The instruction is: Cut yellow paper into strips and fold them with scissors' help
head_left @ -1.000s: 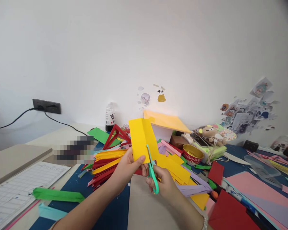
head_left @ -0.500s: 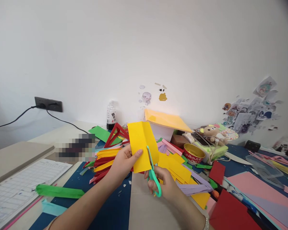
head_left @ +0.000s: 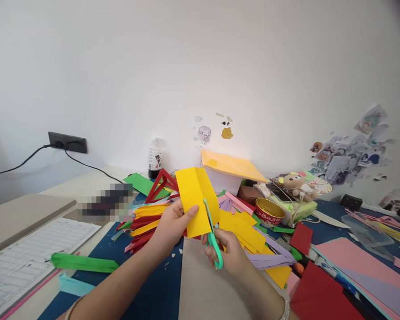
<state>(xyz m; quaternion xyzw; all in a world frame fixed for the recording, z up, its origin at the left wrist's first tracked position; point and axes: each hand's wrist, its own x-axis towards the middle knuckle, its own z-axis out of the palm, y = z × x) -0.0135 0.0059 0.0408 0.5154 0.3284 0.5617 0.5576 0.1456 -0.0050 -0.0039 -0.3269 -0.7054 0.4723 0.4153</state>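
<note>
My left hand (head_left: 177, 220) pinches a folded sheet of yellow paper (head_left: 194, 189) by its lower left side, thumb on top. Fingers of my right hand (head_left: 231, 249) are wrapped round the turquoise handles of a pair of scissors (head_left: 214, 249). The scissors' blades are on the paper, pointing up along a cut that starts at its lower edge, to the right of my left thumb. Beyond my right hand lie several yellow paper pieces (head_left: 243, 229). Red and yellow paper strips (head_left: 146, 226) are heaped behind my left forearm.
A drink bottle (head_left: 155, 158) stands by the wall. To the right are a red tin (head_left: 270, 212), a plush bear (head_left: 295, 183), a red sheet (head_left: 323, 295) and pink paper (head_left: 360, 262). Green paper (head_left: 85, 262) and a printed form (head_left: 36, 258) lie at the left.
The scissors and right hand have shifted very slightly up and left with the paper. Both hands keep their hold.
</note>
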